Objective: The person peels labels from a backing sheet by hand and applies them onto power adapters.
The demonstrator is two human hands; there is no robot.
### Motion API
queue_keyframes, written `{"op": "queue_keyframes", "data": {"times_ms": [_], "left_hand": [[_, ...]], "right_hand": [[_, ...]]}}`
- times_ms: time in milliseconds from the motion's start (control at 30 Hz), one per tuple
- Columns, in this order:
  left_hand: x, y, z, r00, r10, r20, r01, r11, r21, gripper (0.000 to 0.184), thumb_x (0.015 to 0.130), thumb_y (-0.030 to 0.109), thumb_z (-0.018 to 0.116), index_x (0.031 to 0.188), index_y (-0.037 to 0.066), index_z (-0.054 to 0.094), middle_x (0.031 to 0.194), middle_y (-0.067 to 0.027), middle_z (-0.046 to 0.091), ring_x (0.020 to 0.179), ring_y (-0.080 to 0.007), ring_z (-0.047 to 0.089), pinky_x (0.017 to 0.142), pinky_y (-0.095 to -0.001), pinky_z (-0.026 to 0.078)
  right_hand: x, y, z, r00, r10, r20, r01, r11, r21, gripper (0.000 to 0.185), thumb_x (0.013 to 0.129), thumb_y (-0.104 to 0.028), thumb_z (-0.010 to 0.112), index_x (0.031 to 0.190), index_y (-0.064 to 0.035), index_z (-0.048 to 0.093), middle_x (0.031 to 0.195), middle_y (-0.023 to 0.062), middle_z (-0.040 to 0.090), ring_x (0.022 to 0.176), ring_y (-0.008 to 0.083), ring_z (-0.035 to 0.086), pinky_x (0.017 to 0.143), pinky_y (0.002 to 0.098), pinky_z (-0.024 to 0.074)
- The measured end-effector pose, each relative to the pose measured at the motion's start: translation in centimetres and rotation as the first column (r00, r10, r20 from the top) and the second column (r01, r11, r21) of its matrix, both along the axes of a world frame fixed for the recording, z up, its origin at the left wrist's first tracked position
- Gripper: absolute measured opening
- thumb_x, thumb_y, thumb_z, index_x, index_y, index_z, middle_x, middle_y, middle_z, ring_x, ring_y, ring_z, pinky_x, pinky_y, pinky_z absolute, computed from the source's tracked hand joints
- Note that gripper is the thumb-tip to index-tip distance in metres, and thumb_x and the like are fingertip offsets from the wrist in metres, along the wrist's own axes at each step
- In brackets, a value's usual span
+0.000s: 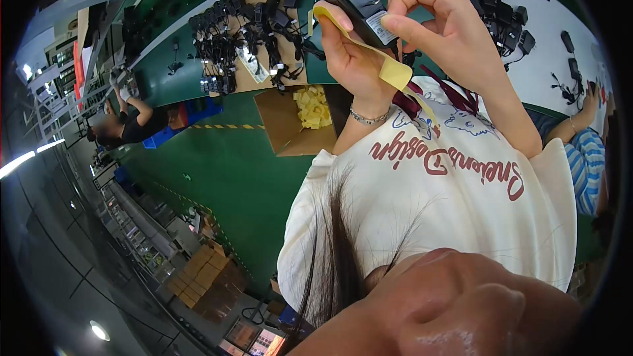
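Observation:
My left hand is closed around a black power adapter, whose metal prongs face up. A yellow strip runs along the fingers of this hand and hangs below the adapter. On the adapter's face is a white label with small print. My right hand has its thumb and forefinger pinched together at the label's edge, touching the adapter. The other fingers of that hand are curled.
Many black adapters with cables lie on cardboard at the left of the green table. More adapters are piled on a white surface at right. A carton holds yellow pieces. Other people are at far left and right.

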State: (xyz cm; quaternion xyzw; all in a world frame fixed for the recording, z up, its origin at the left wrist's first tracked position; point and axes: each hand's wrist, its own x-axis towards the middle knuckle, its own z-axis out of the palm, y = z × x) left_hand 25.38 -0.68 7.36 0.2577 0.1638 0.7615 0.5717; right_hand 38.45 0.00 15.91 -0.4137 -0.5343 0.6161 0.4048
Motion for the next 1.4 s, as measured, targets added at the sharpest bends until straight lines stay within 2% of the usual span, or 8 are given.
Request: {"op": "queue_keyframes", "data": {"times_ms": [433, 700, 767, 833, 867, 967, 1100, 1400], "left_hand": [[-0.1, -0.4, 0.6, 1.0, -0.001, -0.012, 0.001, 1.0, 0.016, 0.027, 0.109, 0.036, 0.035, 0.091, 0.017, 0.042, 0.117, -0.0187, 0.059, 0.111, -0.0295, 0.058, 0.1, -0.0447, 0.047], [0.4, 0.4, 0.1, 0.891, -0.304, 0.336, 0.278, 0.953, 0.122, 0.03, 0.111, 0.037, 0.036, 0.091, 0.016, 0.045, 0.107, -0.0155, 0.062, 0.105, -0.0266, 0.062, 0.093, -0.0412, 0.052], [0.3, 0.5, -0.2, 0.833, -0.359, 0.422, 0.349, 0.931, 0.105, 0.029, 0.111, 0.036, 0.037, 0.092, 0.016, 0.047, 0.107, -0.0157, 0.062, 0.104, -0.0272, 0.062, 0.092, -0.0408, 0.052], [-0.1, 0.6, -1.0, 0.799, -0.323, 0.507, 0.399, 0.916, -0.046, 0.02, 0.105, 0.032, 0.05, 0.1, 0.014, 0.053, 0.114, -0.0196, 0.063, 0.107, -0.0327, 0.063, 0.093, -0.0431, 0.053], [0.0, 0.7, -1.4, 0.78, -0.306, 0.546, 0.433, 0.894, -0.117, 0.018, 0.102, 0.03, 0.057, 0.104, 0.012, 0.057, 0.118, -0.0215, 0.063, 0.108, -0.0354, 0.063, 0.094, -0.0442, 0.053], [0.9, 0.8, -3.7, 0.825, -0.361, 0.434, 0.434, 0.897, -0.079, 0.023, 0.107, 0.034, 0.044, 0.107, 0.015, 0.057, 0.12, -0.0175, 0.061, 0.108, -0.0322, 0.061, 0.096, -0.0444, 0.051], [3.8, 2.1, -4.3, 0.891, -0.358, 0.278, 0.433, 0.855, -0.287, 0.028, 0.109, 0.034, 0.042, 0.12, 0.014, 0.059, 0.124, -0.0108, 0.062, 0.109, -0.0274, 0.061, 0.094, -0.0422, 0.052], [8.5, 4.2, -8.1, 0.706, -0.557, -0.438, 0.47, 0.831, -0.299, 0.021, 0.106, 0.015, 0.055, 0.125, 0.005, 0.055, 0.114, -0.0044, 0.065, 0.106, -0.0127, 0.061, 0.09, -0.0286, 0.05]], "right_hand": [[-0.6, -0.7, -2.5, 0.987, -0.097, 0.126, 0.054, 0.948, 0.312, 0.01, 0.092, -0.004, 0.07, 0.093, -0.0009, 0.061, 0.101, 0.0029, 0.056, 0.089, 0.0093, 0.06, 0.068, 0.0211, 0.0553], [-1.4, 0.7, -3.8, 0.889, -0.196, -0.414, 0.132, 0.975, -0.178, 0.008, 0.097, -0.005, 0.067, 0.097, 0.0015, 0.061, 0.105, 0.0063, 0.059, 0.079, 0.0087, 0.063, 0.07, 0.0212, 0.053], [-2.8, 5.1, -10.5, 0.778, 0.129, -0.615, 0.339, 0.739, 0.583, 0.008, 0.098, -0.006, 0.066, 0.099, 0.0017, 0.063, 0.105, 0.0067, 0.06, 0.079, 0.0094, 0.062, 0.072, 0.0224, 0.0522], [-2.3, 4.8, -11.2, 0.749, 0.324, -0.579, 0.448, 0.396, 0.801, 0.008, 0.099, -0.006, 0.065, 0.1, 0.0018, 0.064, 0.106, 0.007, 0.061, 0.078, 0.0097, 0.062, 0.073, 0.023, 0.0518], [-1.0, 2.9, -11.3, 0.904, 0.148, -0.401, 0.28, 0.503, 0.818, 0.007, 0.095, -0.003, 0.067, 0.1, 0.0004, 0.064, 0.108, 0.0065, 0.059, 0.087, 0.0111, 0.06, 0.079, 0.0242, 0.0512], [2.7, -0.4, -10.8, 0.982, -0.15, 0.117, 0.03, 0.731, 0.682, 0.017, 0.086, 0.003, 0.072, 0.1, -0.0025, 0.064, 0.112, 0.0055, 0.055, 0.105, 0.0139, 0.056, 0.09, 0.0265, 0.0499], [3.9, -3.3, -13.5, 0.98, -0.183, -0.083, 0.2, 0.917, 0.345, 0.047, 0.084, 0.002, 0.074, 0.125, -0.004, 0.052, 0.119, 0.0068, 0.055, 0.113, 0.0166, 0.056, 0.096, 0.029, 0.047], [15.7, -1.7, -24.5, 0.579, -0.812, -0.071, 0.807, 0.583, -0.092, 0.052, 0.085, -0.006, 0.079, 0.124, -0.0016, 0.045, 0.107, 0.0116, 0.058, 0.083, 0.0169, 0.067, 0.066, 0.031, 0.0571]]}}
